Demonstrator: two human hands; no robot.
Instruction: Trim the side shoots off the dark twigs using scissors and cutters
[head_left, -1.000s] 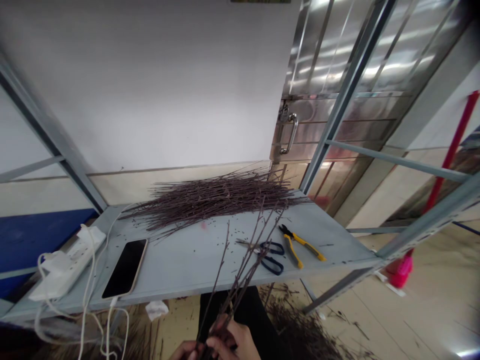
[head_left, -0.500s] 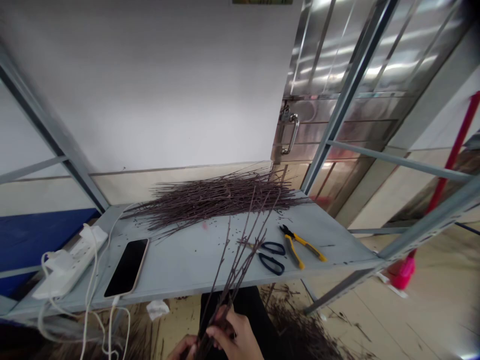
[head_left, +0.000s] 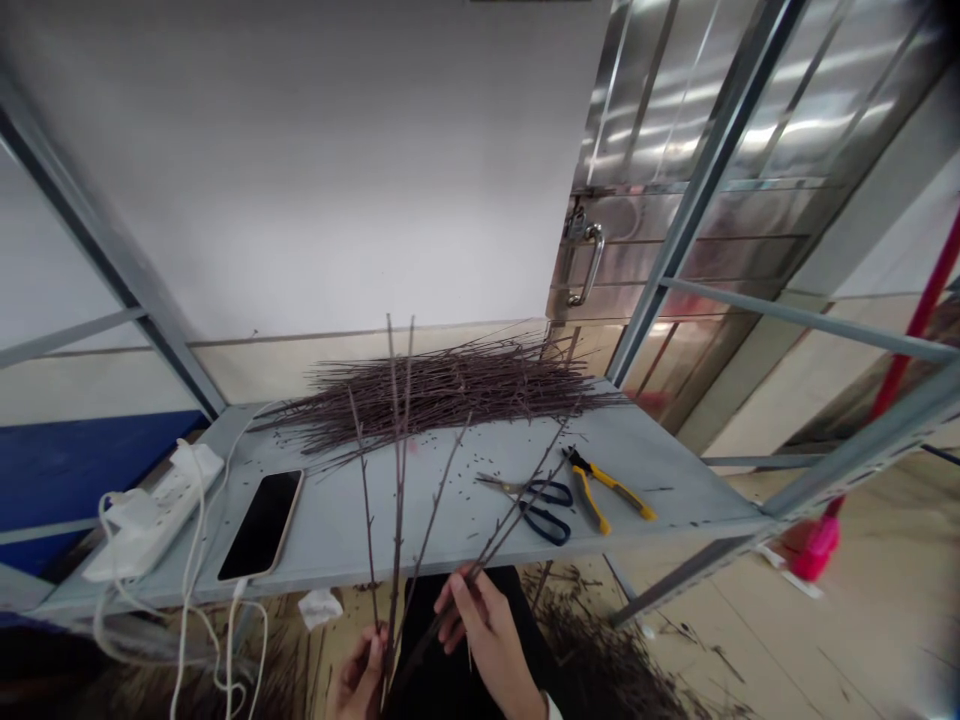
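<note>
Several thin dark twigs (head_left: pixel 397 500) stand nearly upright in my left hand (head_left: pixel 360 675), which is closed around them low in the view. My right hand (head_left: pixel 480 620) pinches other twigs (head_left: pixel 517 510) that slant up to the right, over the table edge. The lower ends of both sets run down toward my lap and come close together there. Behind them a big pile of the same brown twigs (head_left: pixel 450 390) lies along the back of the grey table (head_left: pixel 322 520). Scissors with dark blue handles (head_left: pixel 546 510) and yellow-handled pliers (head_left: pixel 607 488) lie on the table's right part.
A black-screened phone (head_left: pixel 262 525) with a cable and a white power strip (head_left: pixel 154 515) are at the left. Grey metal posts (head_left: pixel 701 200) frame the table. Twig scraps (head_left: pixel 607 650) litter the floor below, and a crumpled tissue (head_left: pixel 320 607) lies under the front edge.
My hands have moved apart, splitting the single bunch of twigs into two. The left-hand twigs now stand upright, while the right-hand ones lean further right. The camera view has shifted slightly.
</note>
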